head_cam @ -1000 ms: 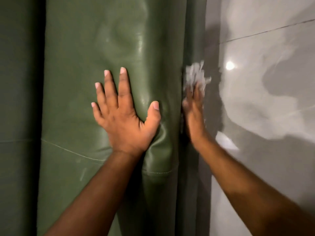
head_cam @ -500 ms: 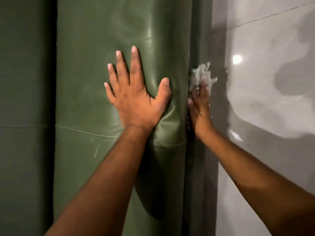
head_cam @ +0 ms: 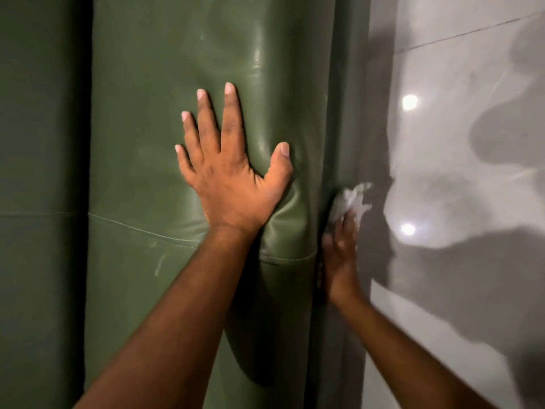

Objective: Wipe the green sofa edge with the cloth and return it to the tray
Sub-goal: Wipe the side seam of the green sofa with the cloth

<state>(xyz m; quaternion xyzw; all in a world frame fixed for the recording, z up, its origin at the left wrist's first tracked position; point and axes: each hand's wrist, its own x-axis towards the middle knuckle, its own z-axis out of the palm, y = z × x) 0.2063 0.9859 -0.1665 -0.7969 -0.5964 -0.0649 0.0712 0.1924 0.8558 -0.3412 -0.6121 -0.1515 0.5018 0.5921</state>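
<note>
- Left hand [head_cam: 233, 178] lies open, fingers spread, palm flat on the green sofa cushion [head_cam: 177, 84].
- Right hand [head_cam: 339, 258], just beside it, presses a crumpled white cloth [head_cam: 349, 199] against the sofa edge [head_cam: 345, 113].

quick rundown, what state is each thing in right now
left hand: open, flat, fingers spread, pressing into the sofa cushion
right hand: pressing the cloth against the sofa edge, blurred
cloth: crumpled, sticking out past the fingertips
sofa cushion: dented under the palm, faint pale smudges
sofa edge: cloth held against it
floor: glossy, light reflections, shadows
</note>
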